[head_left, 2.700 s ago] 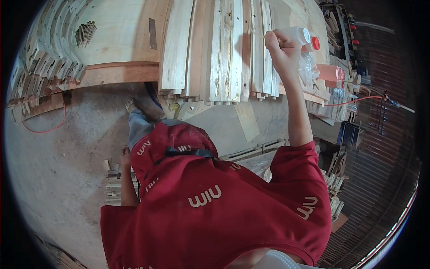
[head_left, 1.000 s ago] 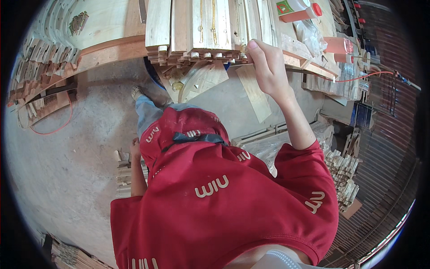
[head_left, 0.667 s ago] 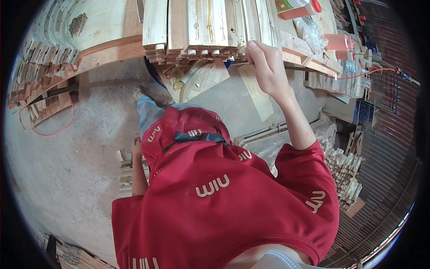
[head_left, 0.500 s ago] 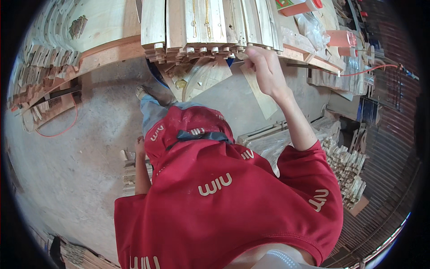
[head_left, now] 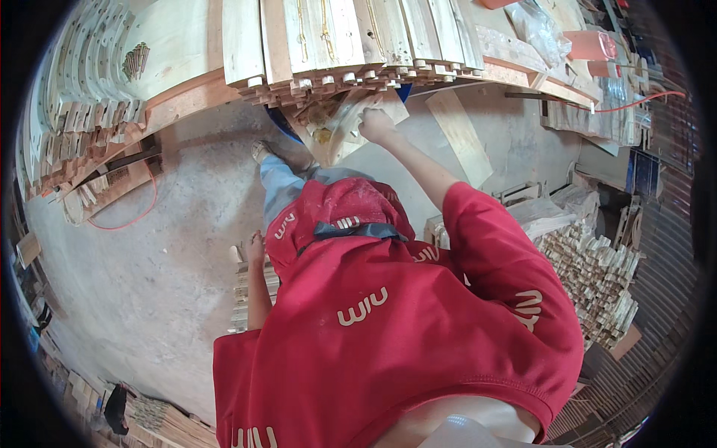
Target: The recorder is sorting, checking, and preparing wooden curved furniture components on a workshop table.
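My right hand point(head_left: 377, 125) is closed, just below the ends of a stack of pale wooden slats point(head_left: 314, 45) on the table. It is over a blue-rimmed container point(head_left: 282, 123) with wood offcuts point(head_left: 340, 145) in it. Whatever the fingers hold, if anything, is hidden. Round pegs or tenons point(head_left: 326, 80) stick out from the slat ends, and thin streaks of yellowish glue run along some of the slats. My left hand point(head_left: 256, 246) hangs low at my side, beside some stacked wood strips point(head_left: 243, 299); its fingers are too small to read.
Curved, drilled wooden parts point(head_left: 75, 82) and a small pile of screws point(head_left: 136, 60) lie to the left on the table. Plastic bottles point(head_left: 590, 45) and a clear bag point(head_left: 536, 31) are at the right. A loose board point(head_left: 459, 134) and bundled wood pieces point(head_left: 590, 276) lie lower right.
My right hand has moved left and down from the right end of the slat stack to over the container. The whole view has shifted slightly; my left arm still hangs down.
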The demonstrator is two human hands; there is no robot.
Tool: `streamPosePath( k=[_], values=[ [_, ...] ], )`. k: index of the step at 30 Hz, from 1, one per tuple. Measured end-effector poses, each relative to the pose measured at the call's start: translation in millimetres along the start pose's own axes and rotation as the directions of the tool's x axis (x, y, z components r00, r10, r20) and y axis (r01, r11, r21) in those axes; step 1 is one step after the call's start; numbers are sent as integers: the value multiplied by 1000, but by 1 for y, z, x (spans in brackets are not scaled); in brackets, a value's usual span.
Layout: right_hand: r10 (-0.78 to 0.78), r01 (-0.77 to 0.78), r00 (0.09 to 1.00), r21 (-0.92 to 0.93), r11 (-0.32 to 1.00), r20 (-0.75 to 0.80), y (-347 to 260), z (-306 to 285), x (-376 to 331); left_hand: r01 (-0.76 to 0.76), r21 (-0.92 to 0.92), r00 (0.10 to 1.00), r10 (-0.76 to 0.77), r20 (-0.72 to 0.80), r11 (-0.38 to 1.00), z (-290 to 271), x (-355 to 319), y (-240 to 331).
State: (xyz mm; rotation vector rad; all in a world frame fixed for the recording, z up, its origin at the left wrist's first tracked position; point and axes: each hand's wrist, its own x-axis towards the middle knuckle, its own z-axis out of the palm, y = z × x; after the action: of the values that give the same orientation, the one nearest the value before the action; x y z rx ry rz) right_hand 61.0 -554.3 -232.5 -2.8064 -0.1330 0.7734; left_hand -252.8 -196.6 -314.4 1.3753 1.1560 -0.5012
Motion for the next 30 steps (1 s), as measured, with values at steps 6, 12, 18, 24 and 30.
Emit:
streamPosePath(
  k=[6, 12, 18, 24, 30],
  values=[
    [-128, 127, 989, -26, 992, -78, 5, 62, 39, -27, 37, 1000, 26, 13, 999, -17, -13, -36],
    [-237, 275, 913, 70, 959, -332, -18, 63, 52, -94, -8, 995, 94, 20, 996, -48, -19, -97],
    [-305, 460, 798, 199, 865, -519, -41, 3, -7, -72, 8, 997, 72, 11, 997, -52, -28, -52],
    [-279, 706, 516, 218, 674, -810, -61, -96, -112, -503, 414, 849, 523, 73, 759, -38, -37, 150],
    [-149, 778, 365, 213, 591, -919, -68, -133, -153, -915, 49, 402, 913, 66, 400, 32, -197, 424]
  ],
)
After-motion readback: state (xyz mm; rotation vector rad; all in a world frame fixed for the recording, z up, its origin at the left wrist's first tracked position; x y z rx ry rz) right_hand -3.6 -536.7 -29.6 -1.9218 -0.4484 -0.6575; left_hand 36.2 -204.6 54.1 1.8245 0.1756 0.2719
